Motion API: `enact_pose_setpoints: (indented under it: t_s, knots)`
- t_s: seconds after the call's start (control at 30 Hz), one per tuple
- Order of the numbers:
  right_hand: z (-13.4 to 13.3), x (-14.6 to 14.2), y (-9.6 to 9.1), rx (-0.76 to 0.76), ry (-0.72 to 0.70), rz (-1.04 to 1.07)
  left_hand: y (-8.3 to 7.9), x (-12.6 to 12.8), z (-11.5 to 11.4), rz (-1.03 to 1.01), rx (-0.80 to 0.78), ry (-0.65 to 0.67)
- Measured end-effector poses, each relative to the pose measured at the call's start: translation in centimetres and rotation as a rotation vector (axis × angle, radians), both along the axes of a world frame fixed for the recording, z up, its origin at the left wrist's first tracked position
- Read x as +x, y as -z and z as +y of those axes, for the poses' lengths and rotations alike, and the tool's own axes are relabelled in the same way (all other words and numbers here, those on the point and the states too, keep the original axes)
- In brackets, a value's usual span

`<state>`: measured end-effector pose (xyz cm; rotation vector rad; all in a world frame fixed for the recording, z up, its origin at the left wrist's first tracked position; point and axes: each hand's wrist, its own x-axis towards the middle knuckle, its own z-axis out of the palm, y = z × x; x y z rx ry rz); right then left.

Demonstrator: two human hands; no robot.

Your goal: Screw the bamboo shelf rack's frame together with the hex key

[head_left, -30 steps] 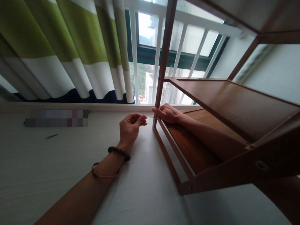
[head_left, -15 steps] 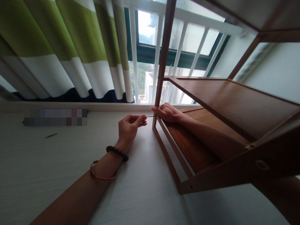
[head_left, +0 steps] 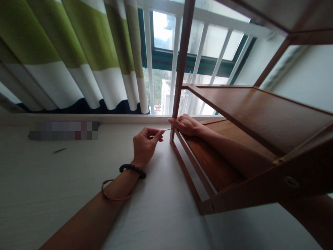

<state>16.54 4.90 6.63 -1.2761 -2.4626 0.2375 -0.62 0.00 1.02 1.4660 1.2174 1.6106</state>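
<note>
My left hand (head_left: 146, 144) pinches a thin dark hex key (head_left: 168, 130) between thumb and fingertips. Its far tip meets the side of a wooden shelf post (head_left: 179, 74), just above the post's foot. Around that same post, near the lower shelf, my right hand (head_left: 187, 124) is closed, with the thumb lying across the front. The right forearm passes through the brown wooden shelf rack (head_left: 226, 104), between its lower board (head_left: 210, 159) and the middle board (head_left: 270, 102). The hex key's inner end is hidden in my left fingers.
A small thin metal piece (head_left: 59, 150) lies on the pale surface (head_left: 78, 180) at left. Behind it is a blurred-out flat object (head_left: 63, 131). A green and white curtain (head_left: 78, 52) hangs at the back left, beside white window bars (head_left: 174, 48).
My left hand has turned slightly at the wrist, and the hex key now slants a little. My right hand keeps its hold on the post. The view has shifted slightly.
</note>
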Motion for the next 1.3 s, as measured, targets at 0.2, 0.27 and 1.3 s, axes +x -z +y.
enact_pose_setpoints:
  t_s: [0.2, 0.27, 1.3]
  knots:
    - [-0.2, -0.1, -0.1, 0.008, -0.019, 0.029, 0.2, 0.1, 0.9, -0.249, -0.138, 0.170]
    - [-0.3, -0.1, -0.2, 0.006, -0.020, 0.032, 0.4, 0.0, 1.3, -0.411, -0.282, 0.296]
    - [0.3, -0.4, -0.2, 0.030, 0.007, -0.033, -0.2, -0.4, 1.0, 0.473, 0.042, 0.136]
